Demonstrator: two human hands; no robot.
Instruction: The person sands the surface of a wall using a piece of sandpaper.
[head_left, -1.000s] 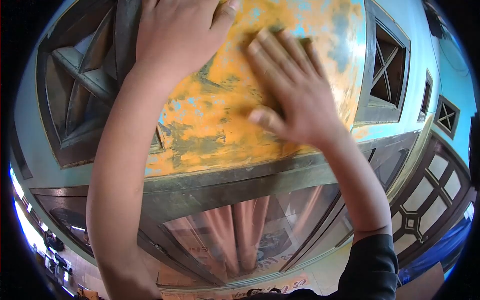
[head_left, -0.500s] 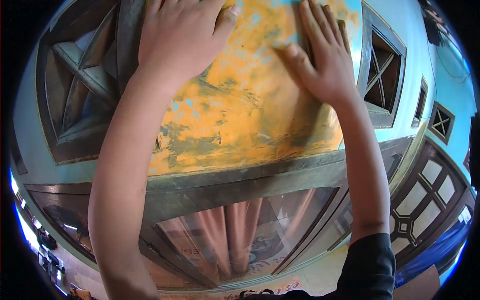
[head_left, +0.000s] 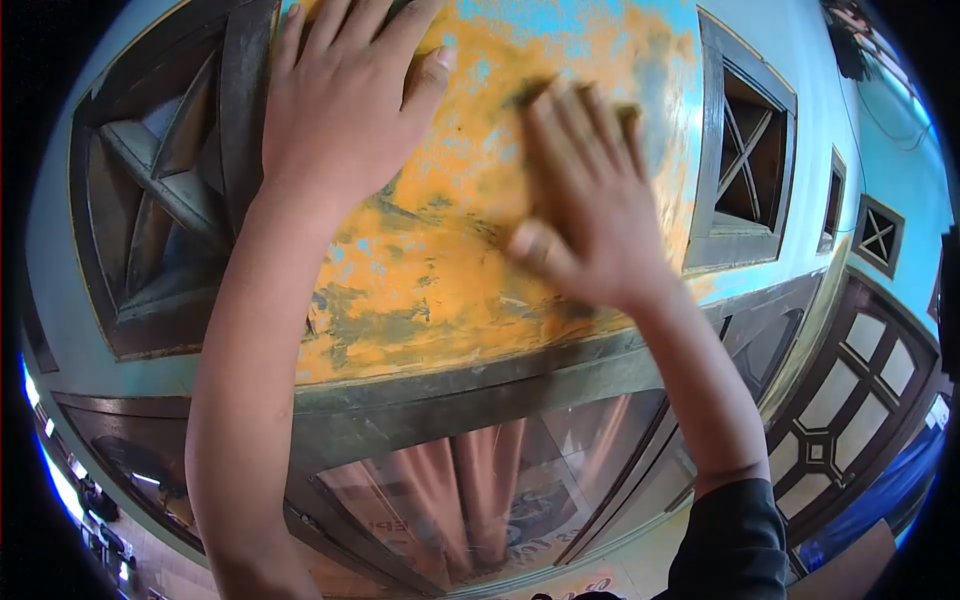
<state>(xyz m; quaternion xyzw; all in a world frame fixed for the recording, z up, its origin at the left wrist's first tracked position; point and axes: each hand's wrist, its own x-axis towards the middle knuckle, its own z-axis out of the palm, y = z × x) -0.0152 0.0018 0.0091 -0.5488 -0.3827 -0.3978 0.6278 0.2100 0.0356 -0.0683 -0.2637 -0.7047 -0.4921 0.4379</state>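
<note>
Both my hands are raised against a wall panel (head_left: pixel 420 275) of patchy orange with light blue spots and dark smudges. My left hand (head_left: pixel 345 95) rests flat at its upper left, fingers spread upward and thumb out to the side, beside the dark window frame. Toward the panel's middle right, my right hand (head_left: pixel 595 200) lies palm to the surface with fingers stretched up and thumb apart, slightly blurred. A dark, brownish edge shows around its fingertips; I cannot tell whether that is a thin sheet under the palm or shadow.
Dark wooden vent frames with crossed bars flank the panel, one on the left (head_left: pixel 150 190) and one on the right (head_left: pixel 745 150). Below runs a dark wooden beam (head_left: pixel 440 400) over a glass pane with pink curtains (head_left: pixel 490 480). A panelled door (head_left: pixel 850 400) stands far right.
My right hand has moved left and down across the orange panel. My left hand stays at the upper left, and the whole view has shifted slightly.
</note>
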